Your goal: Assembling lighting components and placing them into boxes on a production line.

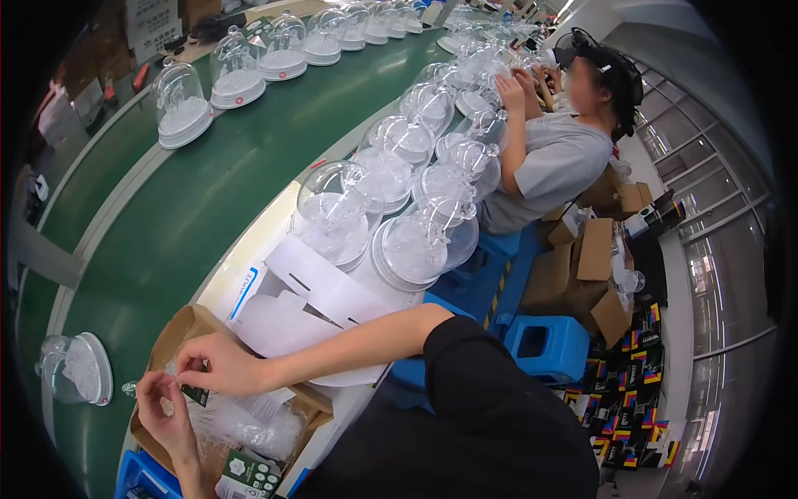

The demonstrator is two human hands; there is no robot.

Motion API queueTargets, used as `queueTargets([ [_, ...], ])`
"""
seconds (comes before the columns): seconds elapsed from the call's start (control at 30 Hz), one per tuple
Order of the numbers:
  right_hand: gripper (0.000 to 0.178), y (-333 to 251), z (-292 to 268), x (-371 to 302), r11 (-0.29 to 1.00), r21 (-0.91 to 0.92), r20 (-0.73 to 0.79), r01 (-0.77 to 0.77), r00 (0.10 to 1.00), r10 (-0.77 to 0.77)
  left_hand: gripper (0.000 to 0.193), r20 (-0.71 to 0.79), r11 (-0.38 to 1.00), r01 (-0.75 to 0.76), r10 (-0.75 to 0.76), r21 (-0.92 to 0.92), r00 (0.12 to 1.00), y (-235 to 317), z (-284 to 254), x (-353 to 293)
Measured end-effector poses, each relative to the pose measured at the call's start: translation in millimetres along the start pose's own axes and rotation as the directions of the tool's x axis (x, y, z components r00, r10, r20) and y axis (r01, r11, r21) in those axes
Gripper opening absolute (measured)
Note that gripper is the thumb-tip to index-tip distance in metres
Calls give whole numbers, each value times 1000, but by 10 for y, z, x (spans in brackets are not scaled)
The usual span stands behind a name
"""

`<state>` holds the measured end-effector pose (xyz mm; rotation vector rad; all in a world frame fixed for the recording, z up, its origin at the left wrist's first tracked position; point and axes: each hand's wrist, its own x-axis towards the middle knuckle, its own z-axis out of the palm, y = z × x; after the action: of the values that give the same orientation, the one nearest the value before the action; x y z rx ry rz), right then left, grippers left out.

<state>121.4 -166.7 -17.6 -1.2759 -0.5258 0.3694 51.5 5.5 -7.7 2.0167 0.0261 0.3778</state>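
Both the left hand (165,417) and the right hand (223,364) bring their fingertips close together over an open brown carton (172,331), a small dark green card (198,395) showing just below the right fingers; I cannot tell whether either hand is clamped on it. Clear plastic wrapping (270,428) fills much of the carton, and a green printed box (248,472) lies near its lower edge. Beyond the carton rests a slotted white sheet (303,287), then clusters of clear domes (332,212) on white bases. To the left runs a long green surface (224,179), with a row of similar domes (238,75) along its far side. A co-worker (557,158) in grey reaches among the clustered domes, near a blue stool (546,349).
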Motion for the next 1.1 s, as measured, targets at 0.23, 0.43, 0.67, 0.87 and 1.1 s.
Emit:
queueTargets([
  [0.23, 8, -36, -5, -13, 1000, 17, -3, -23, 1000, 23, 26, -1, 1000, -3, 3, -9, 1000, 5, 17, 18],
  [0.43, 12, -19, 23, 3, 996, 56, 8, -76, 997, 76, 24, 17, 999, 35, -35, -10, 999, -80, -42, 1],
  [0.67, 10, -43, 11, -4, 996, 71, -9, -47, 999, 48, 24, -6, 999, 13, -13, -47, 1000, -59, 31, 7],
  [0.87, 8, 1, -6, -33, 983, 181, -8, -37, 999, 39, 34, -22, 997, -64, 62, -52, 998, 87, 132, 34],
  [1.1, 12, 164, -68, -12, 979, 194, -61, -68, 995, 81, 58, 135, 970, 149, -125, -191, 983, 155, 282, 119],
])
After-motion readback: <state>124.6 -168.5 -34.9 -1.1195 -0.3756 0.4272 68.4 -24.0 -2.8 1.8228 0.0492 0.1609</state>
